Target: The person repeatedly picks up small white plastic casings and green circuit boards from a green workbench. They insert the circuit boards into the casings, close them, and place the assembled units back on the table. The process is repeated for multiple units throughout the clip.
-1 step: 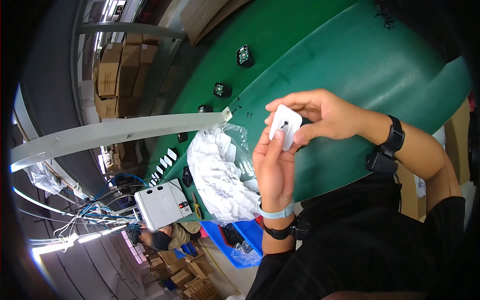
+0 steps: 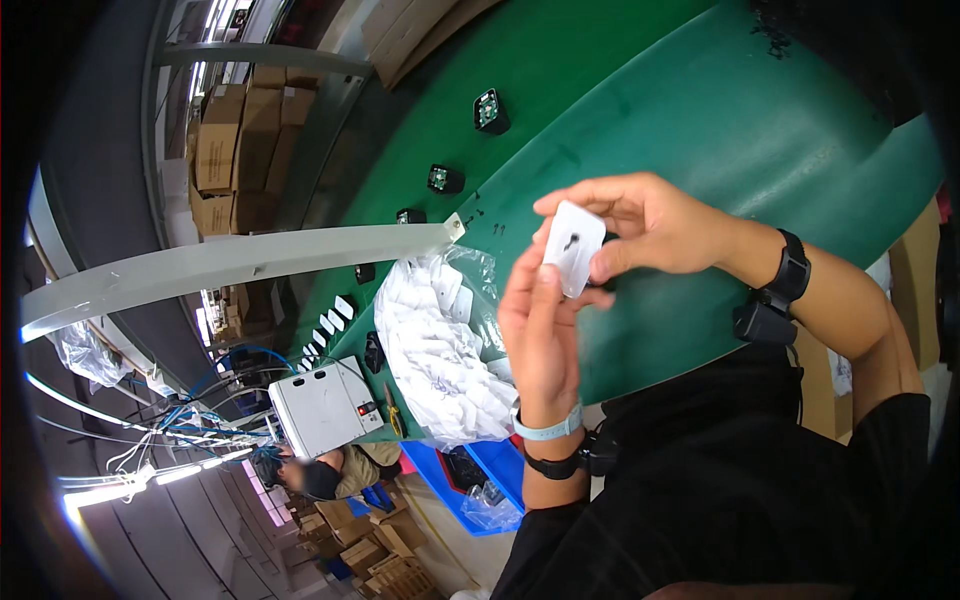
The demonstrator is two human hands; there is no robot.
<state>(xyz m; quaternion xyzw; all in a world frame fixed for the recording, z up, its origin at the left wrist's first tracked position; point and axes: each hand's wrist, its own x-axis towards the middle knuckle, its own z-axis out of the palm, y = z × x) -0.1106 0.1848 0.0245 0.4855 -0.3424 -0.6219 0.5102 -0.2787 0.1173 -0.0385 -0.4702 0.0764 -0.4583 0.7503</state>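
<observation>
Both hands hold a white rounded-square plastic cover (image 2: 573, 262) above the green work surface. A small black part sits at a hole in its middle. My right hand (image 2: 655, 228) grips the cover's right and far side between thumb and fingers. My left hand (image 2: 540, 330) has its thumb on the cover's near left edge; some of its fingers are hidden behind. To the left lies a clear plastic bag (image 2: 430, 350) full of similar white pieces. A few small black pieces (image 2: 498, 229) lie beyond the bag on the green surface (image 2: 700, 170).
Black square housings (image 2: 490, 112) with circuit boards stand in a row on the darker green strip. A pale metal bar (image 2: 250, 258) crosses at left. Beyond the bag are a grey box (image 2: 325, 405), pliers (image 2: 394, 412) and a blue bin (image 2: 440, 478). A person (image 2: 325, 475) is farther off.
The white cover has tilted slightly in my hands. My left hand has shifted a little to the left, its fingers loosening, while my right hand has barely moved.
</observation>
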